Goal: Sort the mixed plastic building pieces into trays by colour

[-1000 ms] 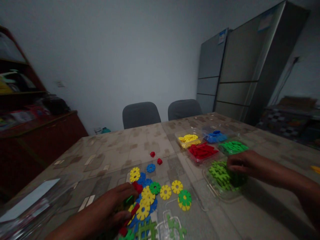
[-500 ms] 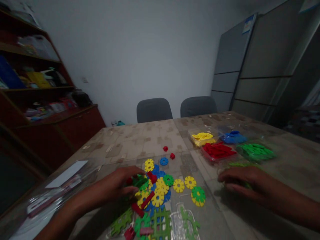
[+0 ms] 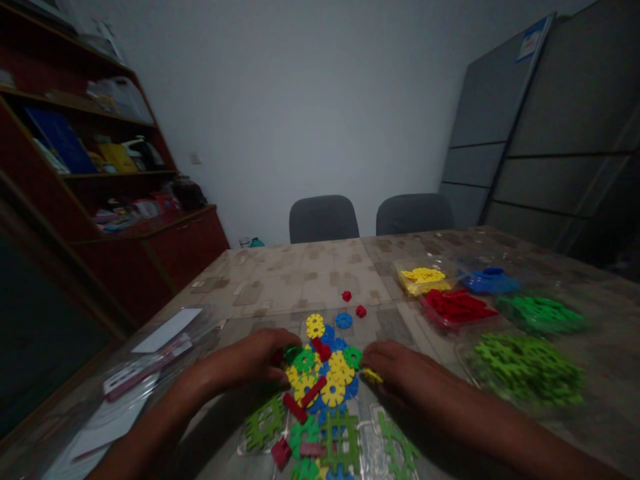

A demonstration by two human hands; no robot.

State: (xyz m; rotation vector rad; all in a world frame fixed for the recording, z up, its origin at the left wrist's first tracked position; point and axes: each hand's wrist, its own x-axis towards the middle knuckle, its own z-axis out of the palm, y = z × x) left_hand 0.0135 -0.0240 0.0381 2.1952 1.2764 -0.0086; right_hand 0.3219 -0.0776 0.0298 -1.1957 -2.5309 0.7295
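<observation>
A pile of flat notched discs lies on the table, with yellow discs (image 3: 333, 390), green discs (image 3: 353, 357) and blue discs (image 3: 344, 321) overlapping. My left hand (image 3: 265, 355) is curved at the pile's left side, thumb and index finger apart around dark green pieces. On the right side my right hand (image 3: 400, 367) rests low with outstretched fingers covering some discs; a yellow edge shows beneath them. Red sticks (image 3: 313, 392) lie across the pile. Nearer me are green lattice pieces (image 3: 340, 437) and a red connector (image 3: 281, 453).
Clear boxes at the right hold yellow pieces (image 3: 423, 280), blue pieces (image 3: 490, 280), red pieces (image 3: 459, 307), green pieces (image 3: 545, 312) and light-green pieces (image 3: 530, 370). Plastic packaging (image 3: 145, 367) lies at the left. Two chairs (image 3: 324, 219) stand behind the table.
My right hand has moved left from the light-green box to the pile's right side, over the yellow discs. My left hand stays by the pile. The view has turned slightly left.
</observation>
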